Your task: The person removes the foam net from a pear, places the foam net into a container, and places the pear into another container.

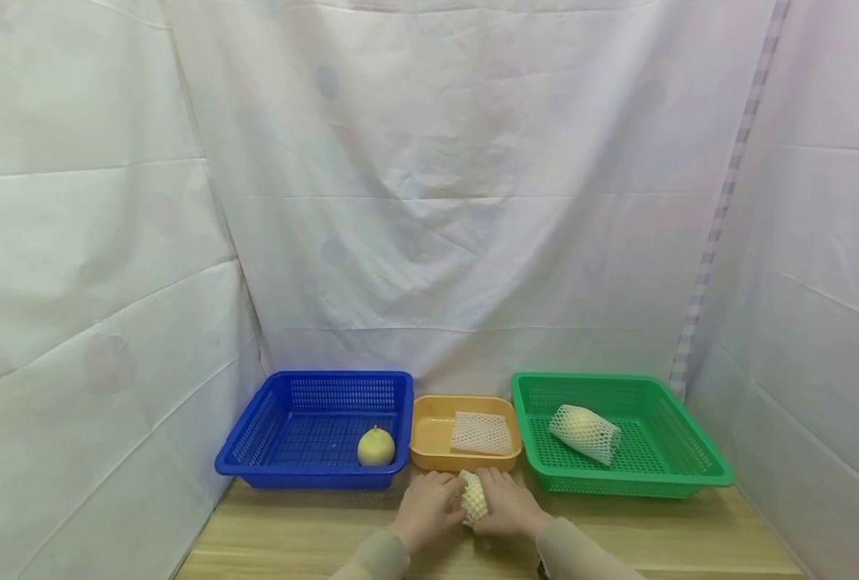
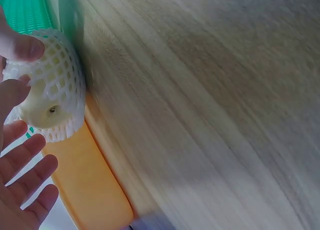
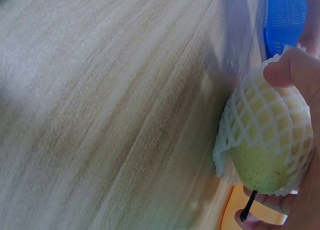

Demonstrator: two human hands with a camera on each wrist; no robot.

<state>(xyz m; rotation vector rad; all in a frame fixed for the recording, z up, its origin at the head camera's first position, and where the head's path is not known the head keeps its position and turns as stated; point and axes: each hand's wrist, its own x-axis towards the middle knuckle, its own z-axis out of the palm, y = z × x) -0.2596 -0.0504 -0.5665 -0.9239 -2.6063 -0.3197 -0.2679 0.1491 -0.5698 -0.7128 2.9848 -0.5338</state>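
A pale yellow-green pear (image 3: 260, 170) in a white foam net sleeve (image 3: 255, 115) is just above the wooden table, in front of the orange tray. My right hand (image 1: 503, 501) grips the sleeved pear, its thumb across the net and fingers round the far side. The dark stem points out of one end of the sleeve. At the pear's other end is my left hand (image 1: 429, 506), with its fingers (image 2: 30, 177) extended and spread. Its thumb is close to the net; whether it touches is unclear.
A blue basket (image 1: 313, 475) at the left holds a bare pear (image 1: 376, 448). In the orange tray (image 1: 429, 461) lies a flat foam net (image 1: 482, 433). The green basket (image 1: 640, 482) at the right contains a netted pear (image 1: 584, 431). White cloth (image 1: 437, 201) hangs behind.
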